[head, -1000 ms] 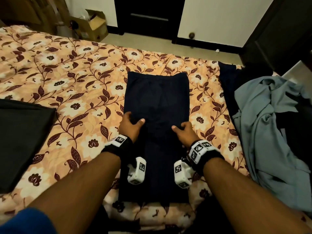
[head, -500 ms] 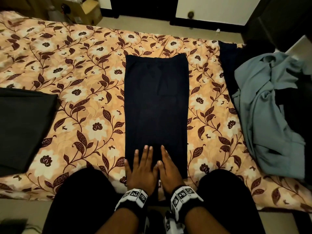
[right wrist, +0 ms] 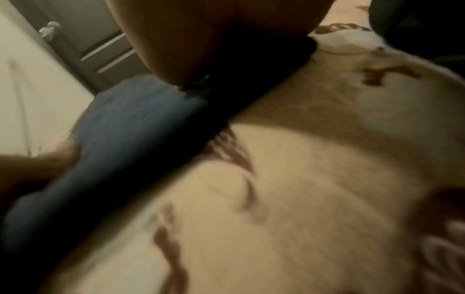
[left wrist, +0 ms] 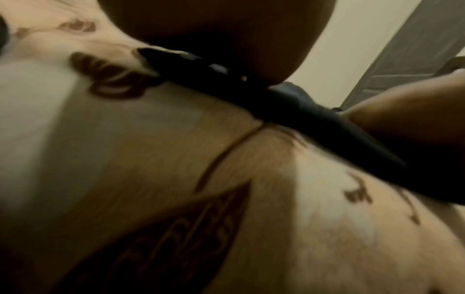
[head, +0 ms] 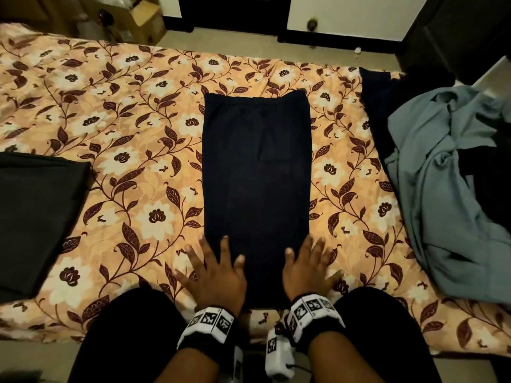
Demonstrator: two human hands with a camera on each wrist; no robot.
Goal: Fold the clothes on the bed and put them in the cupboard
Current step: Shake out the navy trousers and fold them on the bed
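A dark navy garment, folded into a long narrow strip, lies flat down the middle of the floral bedsheet. My left hand lies flat with fingers spread on the strip's near left corner. On the near right corner my right hand lies the same way, fingers straight. Both wrist views are blurred; each shows a palm pressing the dark cloth edge onto the sheet.
A folded black garment lies at the bed's left edge. A crumpled grey-blue garment and dark clothes pile up on the right. Beyond the bed are a cardboard box, a dark door and dark furniture at the far right.
Both hands slid from the middle of the strip down to its near end, then spread apart from the centre to the two near corners.
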